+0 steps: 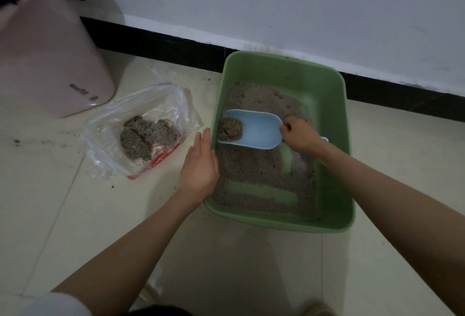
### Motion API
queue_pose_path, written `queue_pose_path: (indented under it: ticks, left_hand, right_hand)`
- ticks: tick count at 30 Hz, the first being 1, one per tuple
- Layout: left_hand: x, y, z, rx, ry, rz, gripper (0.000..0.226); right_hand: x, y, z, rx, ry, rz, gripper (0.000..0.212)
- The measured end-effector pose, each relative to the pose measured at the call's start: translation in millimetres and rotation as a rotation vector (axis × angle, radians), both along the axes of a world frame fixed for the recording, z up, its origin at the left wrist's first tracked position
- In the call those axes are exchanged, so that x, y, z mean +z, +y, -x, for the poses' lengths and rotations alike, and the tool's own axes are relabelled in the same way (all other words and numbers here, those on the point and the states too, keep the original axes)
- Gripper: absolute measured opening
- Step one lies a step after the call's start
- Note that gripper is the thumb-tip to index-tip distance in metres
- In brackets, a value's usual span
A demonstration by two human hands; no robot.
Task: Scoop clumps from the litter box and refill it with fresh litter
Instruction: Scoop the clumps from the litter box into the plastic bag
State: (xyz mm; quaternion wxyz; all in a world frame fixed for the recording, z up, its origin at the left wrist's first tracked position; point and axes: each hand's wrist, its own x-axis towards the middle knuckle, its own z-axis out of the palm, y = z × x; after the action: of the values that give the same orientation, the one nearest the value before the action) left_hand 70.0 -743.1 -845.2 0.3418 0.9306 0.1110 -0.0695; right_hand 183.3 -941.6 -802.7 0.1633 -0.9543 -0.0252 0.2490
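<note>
A green litter box [327, 94] holds grey-brown litter [251, 164]; the scoop [261, 130] is pale blue; the left clear bag [151, 104] bears red print.

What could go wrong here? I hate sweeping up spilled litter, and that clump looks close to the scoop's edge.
1. The clump sits at the very lip of the scoop, so it may roll off on the way to the bag.
2. The bag lies flat on the floor with a loose opening; a drop could miss it.
3. The left hand only rests open against the box wall, so the box might slide if the right hand digs hard.
</note>
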Motion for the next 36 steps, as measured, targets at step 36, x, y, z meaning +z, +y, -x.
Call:
queue_pose_path:
  ticks: [36]
  left_hand:
    - [4.3,4.1,2.8,-0.218,-0.004,-0.206,0.067]
  right_hand:
    - [87.7,203.2,0.7,0.572,-0.312,0.307,0.015]
